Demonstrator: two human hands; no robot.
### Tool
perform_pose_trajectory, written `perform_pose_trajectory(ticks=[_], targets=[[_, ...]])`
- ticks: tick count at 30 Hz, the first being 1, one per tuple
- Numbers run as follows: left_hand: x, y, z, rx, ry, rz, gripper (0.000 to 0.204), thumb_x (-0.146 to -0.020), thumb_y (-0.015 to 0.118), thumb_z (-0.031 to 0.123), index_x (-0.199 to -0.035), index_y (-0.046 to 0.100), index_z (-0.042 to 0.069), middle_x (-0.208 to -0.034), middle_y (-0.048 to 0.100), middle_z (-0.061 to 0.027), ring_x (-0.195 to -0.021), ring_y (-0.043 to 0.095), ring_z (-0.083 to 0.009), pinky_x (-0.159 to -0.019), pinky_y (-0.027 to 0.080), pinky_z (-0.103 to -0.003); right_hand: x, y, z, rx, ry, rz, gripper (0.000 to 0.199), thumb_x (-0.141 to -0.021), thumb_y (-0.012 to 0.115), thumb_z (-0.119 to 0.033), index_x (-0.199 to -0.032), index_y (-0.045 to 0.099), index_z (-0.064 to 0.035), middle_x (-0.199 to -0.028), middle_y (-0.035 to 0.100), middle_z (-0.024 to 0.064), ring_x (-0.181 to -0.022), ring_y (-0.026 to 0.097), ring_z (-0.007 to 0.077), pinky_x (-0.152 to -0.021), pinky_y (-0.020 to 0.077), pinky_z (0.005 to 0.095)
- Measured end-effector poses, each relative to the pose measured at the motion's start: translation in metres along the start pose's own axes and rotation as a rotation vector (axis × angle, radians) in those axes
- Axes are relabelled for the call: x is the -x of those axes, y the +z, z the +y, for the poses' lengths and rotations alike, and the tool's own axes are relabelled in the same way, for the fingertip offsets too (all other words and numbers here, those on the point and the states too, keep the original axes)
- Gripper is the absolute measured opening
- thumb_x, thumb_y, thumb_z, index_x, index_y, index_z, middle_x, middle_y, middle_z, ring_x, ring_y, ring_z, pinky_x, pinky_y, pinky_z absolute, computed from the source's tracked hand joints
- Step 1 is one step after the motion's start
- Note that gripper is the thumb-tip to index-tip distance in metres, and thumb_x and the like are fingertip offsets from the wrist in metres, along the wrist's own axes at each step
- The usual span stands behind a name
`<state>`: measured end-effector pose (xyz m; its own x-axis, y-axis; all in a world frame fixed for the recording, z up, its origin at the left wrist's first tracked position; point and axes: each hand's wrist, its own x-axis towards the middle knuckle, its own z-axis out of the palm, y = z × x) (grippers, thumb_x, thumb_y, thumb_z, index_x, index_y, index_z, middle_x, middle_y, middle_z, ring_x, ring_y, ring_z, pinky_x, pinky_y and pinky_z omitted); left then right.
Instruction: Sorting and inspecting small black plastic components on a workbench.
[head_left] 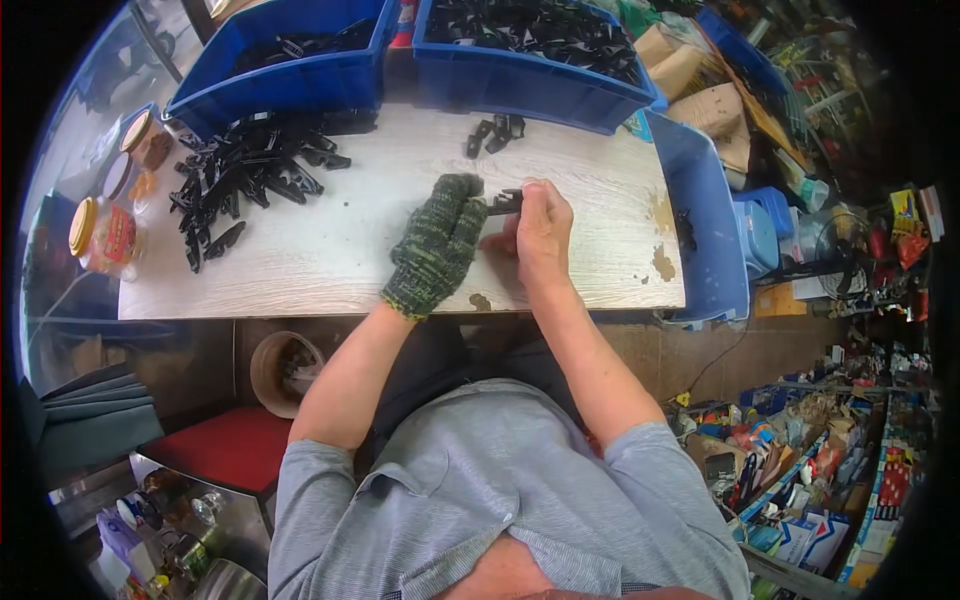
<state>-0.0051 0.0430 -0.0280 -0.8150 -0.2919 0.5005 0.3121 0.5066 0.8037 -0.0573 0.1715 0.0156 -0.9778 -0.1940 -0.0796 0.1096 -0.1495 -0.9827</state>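
Over the middle of the white table (390, 240), both my hands meet at one small black plastic part (506, 202). My left hand (438, 240) wears a dark green knitted glove, its fingers closed round the part's left end. My bare right hand (541, 226) pinches the right end between thumb and fingers. The glove and fingers hide much of the part, so its exact kind does not show. Just beyond my hands lie several similar black parts (494, 134). A larger heap of black parts (250, 175) spreads over the table's far left.
Two blue crates (530, 85) (275, 100) with black parts stand at the table's back. A blue bin (715, 220) adjoins the right edge. Lidded jars (108, 235) stand at the left edge. Below the table are a round bin (272, 375) and a red-topped box (225, 450).
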Motion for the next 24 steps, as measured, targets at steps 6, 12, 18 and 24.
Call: perform_pose_trajectory(ticks=[6,12,18,24], targets=[[-0.005,0.028,0.036,0.205,-0.284,-0.042,0.033,-0.097,0.057,0.012,-0.128,0.057,0.001,-0.125,0.061,-0.0166,-0.107,0.061,-0.0291,-0.091,0.049,-0.036,-0.011,-0.015,0.017,0.171,-0.184,0.073,0.033,-0.097,0.053,-0.023,-0.069,0.045,-0.0078,-0.058,0.042,-0.0016,-0.050,0.040,0.0084,-0.045,0.0364,0.0272],[-0.006,0.026,-0.032,-0.449,0.541,0.055,0.031,-0.096,0.057,0.013,-0.125,0.060,0.002,-0.120,0.064,-0.0184,-0.106,0.064,-0.0303,-0.090,0.050,-0.038,-0.010,-0.012,0.012,0.044,-0.085,0.060,0.032,-0.097,0.053,-0.023,-0.070,0.046,-0.0066,-0.058,0.040,-0.0027,-0.049,0.039,0.0095,-0.045,0.0396,0.0284],[-0.084,-0.013,-0.017,-0.462,-0.041,0.101,0.024,-0.088,0.062,0.014,-0.111,0.068,0.007,-0.104,0.071,-0.0170,-0.099,0.067,-0.0347,-0.085,0.053,-0.045,-0.016,-0.025,-0.008,-0.204,0.098,0.169,0.026,-0.098,0.046,-0.024,-0.082,0.047,-0.0037,-0.056,0.038,0.0008,-0.043,0.040,0.0127,-0.045,0.0528,0.0382],[-0.109,0.009,-0.011,-0.696,-0.111,-0.256,0.026,-0.086,0.062,0.013,-0.111,0.067,0.011,-0.105,0.071,-0.0147,-0.097,0.068,-0.0343,-0.083,0.054,-0.046,-0.073,-0.104,-0.025,-0.131,0.105,0.474,0.031,-0.097,0.045,-0.029,-0.097,0.051,0.0012,-0.056,0.037,0.0034,-0.041,0.040,0.0167,-0.051,0.0604,0.0459]])
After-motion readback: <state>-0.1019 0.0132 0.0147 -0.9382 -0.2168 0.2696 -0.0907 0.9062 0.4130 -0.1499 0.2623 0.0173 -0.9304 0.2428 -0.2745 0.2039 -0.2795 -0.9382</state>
